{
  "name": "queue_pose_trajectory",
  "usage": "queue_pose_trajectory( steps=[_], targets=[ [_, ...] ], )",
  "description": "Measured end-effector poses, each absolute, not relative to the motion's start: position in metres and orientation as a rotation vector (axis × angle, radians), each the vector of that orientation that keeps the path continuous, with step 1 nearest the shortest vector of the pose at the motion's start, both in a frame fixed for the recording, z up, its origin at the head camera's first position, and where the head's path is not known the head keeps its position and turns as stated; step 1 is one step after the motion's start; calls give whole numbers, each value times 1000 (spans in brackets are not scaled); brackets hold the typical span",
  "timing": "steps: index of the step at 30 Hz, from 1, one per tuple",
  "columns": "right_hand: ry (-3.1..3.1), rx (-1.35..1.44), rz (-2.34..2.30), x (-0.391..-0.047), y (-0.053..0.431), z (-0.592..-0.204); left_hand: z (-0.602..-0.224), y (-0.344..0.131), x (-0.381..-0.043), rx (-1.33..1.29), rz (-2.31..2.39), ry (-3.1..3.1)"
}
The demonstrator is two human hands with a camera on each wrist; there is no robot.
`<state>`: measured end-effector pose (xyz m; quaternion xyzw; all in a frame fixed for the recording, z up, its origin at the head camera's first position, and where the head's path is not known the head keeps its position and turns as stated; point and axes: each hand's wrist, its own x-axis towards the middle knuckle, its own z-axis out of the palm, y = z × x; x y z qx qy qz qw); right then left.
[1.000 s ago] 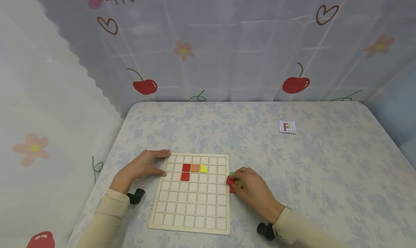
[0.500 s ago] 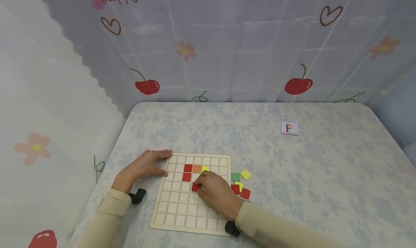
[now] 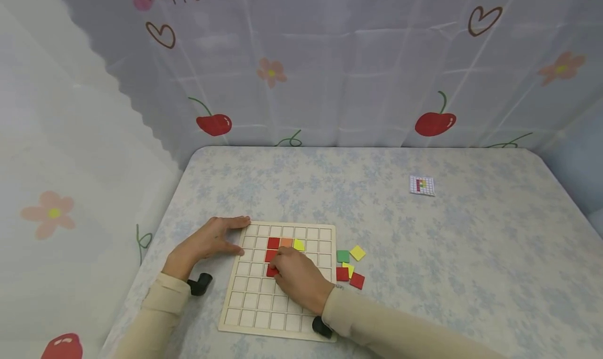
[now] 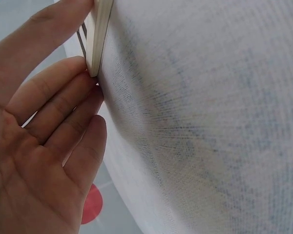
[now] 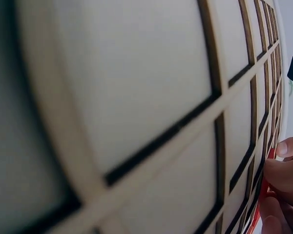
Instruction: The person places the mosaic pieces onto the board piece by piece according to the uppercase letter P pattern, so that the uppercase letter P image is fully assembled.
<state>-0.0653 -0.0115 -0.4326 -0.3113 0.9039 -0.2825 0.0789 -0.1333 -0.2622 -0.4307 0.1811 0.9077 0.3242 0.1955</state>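
Note:
In the head view my right hand (image 3: 302, 279) reaches over a wooden grid board (image 3: 250, 300) and pinches a red square tile (image 3: 271, 271) at a cell in the third column. In the right wrist view its fingertips (image 5: 285, 175) show red between them, close against the board. Directly above that tile is another red tile (image 3: 270, 256), then a third red tile (image 3: 273, 242) in the row beyond. To its right follow an orange tile (image 3: 286, 242) and a yellow tile (image 3: 299, 245) with a rounded corner. My left hand (image 3: 207, 244) touches the board's upper left edge, thumb and fingers spread apart.
Right of the board lie a green tile (image 3: 343, 256), a yellow tile (image 3: 357, 253), a second yellow one (image 3: 347, 269) and two loose red tiles (image 3: 357, 280). A small card with a printed coloured grid (image 3: 421, 185) rests farther back on the flowered tablecloth (image 3: 471, 254).
My right hand has taken a red tile from the pile beside the board and carried it left to the third column. My left hand has stayed at the board's edge.

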Motion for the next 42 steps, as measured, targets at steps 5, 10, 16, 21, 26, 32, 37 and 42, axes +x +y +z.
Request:
queue_pose_trajectory(
  steps=[5,10,16,21,26,32,37,42],
  targets=[
    [2748,-983,-777,-66,-15,-431,-431,-263,-134,514,915,2543],
    [2894,-1096,-558,-66,-17,-429,-431,-263,-134,503,920,2544],
    [2932,-1117,-513,-66,-16,-429,-432,-263,-133,489,926,2546],
    [2920,-1100,-548,-63,-11,-429,-433,-263,-133,496,925,2548],
    [2898,-1056,-644,-61,4,-426,-433,-264,-134,500,911,2558],
    [2906,-956,-701,-58,31,-428,-433,-263,-135,526,901,2568],
    [2958,-863,-750,-51,57,-433,-434,-264,-135,528,905,2556],
    [3033,-725,-764,-42,83,-435,-435,-266,-135,539,896,2559]
  ],
)
